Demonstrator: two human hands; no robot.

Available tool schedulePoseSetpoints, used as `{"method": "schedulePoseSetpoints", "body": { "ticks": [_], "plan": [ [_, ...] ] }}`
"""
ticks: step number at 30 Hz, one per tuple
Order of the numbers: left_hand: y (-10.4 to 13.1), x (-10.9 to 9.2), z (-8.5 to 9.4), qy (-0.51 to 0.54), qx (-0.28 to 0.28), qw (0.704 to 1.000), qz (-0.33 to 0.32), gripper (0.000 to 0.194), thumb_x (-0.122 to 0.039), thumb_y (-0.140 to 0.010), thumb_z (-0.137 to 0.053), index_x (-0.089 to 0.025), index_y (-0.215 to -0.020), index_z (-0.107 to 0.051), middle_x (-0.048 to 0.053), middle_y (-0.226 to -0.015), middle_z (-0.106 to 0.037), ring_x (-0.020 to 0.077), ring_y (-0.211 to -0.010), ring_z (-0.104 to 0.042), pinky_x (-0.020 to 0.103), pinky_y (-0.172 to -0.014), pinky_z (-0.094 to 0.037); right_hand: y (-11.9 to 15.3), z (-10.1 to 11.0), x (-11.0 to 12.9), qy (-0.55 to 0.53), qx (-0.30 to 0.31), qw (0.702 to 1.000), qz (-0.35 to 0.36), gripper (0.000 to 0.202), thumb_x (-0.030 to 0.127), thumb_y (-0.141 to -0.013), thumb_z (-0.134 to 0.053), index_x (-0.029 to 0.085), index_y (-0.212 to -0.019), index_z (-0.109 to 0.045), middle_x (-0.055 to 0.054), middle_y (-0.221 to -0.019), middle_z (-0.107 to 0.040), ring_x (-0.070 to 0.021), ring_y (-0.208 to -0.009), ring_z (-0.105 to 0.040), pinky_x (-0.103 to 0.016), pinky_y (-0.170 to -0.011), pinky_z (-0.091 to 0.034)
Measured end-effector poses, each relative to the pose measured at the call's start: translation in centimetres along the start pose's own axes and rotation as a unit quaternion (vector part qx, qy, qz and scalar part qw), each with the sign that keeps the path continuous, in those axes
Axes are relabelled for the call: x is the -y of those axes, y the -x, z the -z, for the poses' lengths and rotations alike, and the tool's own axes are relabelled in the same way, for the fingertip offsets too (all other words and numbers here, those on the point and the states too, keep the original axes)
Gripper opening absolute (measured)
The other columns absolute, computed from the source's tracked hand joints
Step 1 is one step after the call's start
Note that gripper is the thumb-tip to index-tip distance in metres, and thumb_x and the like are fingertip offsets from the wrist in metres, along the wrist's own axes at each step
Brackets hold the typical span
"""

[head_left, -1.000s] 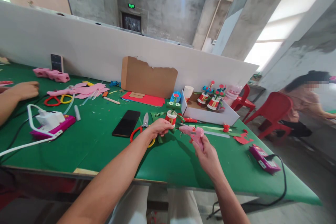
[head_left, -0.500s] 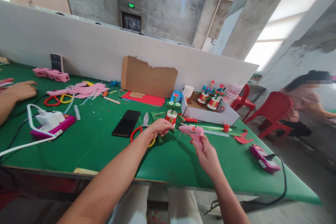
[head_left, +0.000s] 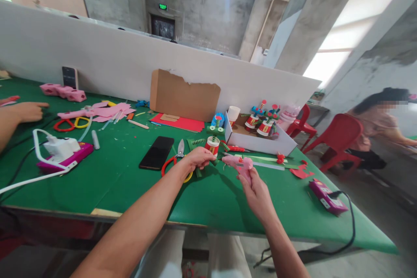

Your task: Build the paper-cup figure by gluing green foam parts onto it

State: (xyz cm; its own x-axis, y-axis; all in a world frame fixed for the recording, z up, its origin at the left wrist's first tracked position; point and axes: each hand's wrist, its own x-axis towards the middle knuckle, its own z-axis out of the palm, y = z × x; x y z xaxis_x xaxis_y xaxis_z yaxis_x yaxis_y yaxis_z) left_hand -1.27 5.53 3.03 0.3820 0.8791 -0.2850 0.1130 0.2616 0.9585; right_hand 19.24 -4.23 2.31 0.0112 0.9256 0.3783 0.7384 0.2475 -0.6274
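My right hand point(head_left: 256, 189) is wrapped round a pink glue gun point(head_left: 241, 164), its nozzle pointing left toward my other hand. The fingers of my left hand point(head_left: 200, 159) are pinched on a small dark green piece point(head_left: 217, 162) near the nozzle. Just behind them stands a red and white paper cup point(head_left: 212, 144) with folded green strips at its sides and a green top with two round white eyes. Scissors with red and yellow handles point(head_left: 167, 166) lie partly under my left forearm.
A black phone point(head_left: 157, 153) lies left of the scissors. Decorated cups stand in a white box point(head_left: 260, 144) behind on the right. Purple power strips point(head_left: 327, 197) sit at both sides. At far left is another person's hand point(head_left: 29, 111); cardboard point(head_left: 185, 94) leans on the partition.
The other person's hand at the far left has shifted slightly and its finger is stretched further right. My hands and the glue gun show no clear movement.
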Motion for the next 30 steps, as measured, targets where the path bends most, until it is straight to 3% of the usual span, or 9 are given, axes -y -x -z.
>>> {"method": "schedulePoseSetpoints", "body": {
  "ticks": [30],
  "plan": [
    [-0.40,0.46,0.22,-0.002,0.010,1.000,-0.006,0.030,-0.025,-0.072,-0.067,-0.017,-0.052,-0.047,-0.008,-0.034,-0.037,0.0048,-0.033,-0.026,0.021,-0.037,-0.018,0.12,0.01,0.33,0.009,-0.006,1.000,-0.004,0.043,0.047,-0.087,-0.040,0.016,-0.112,-0.056,-0.012,-0.089,-0.072,-0.0239,-0.075,-0.066,-0.032,-0.069,-0.049]
  ]
}}
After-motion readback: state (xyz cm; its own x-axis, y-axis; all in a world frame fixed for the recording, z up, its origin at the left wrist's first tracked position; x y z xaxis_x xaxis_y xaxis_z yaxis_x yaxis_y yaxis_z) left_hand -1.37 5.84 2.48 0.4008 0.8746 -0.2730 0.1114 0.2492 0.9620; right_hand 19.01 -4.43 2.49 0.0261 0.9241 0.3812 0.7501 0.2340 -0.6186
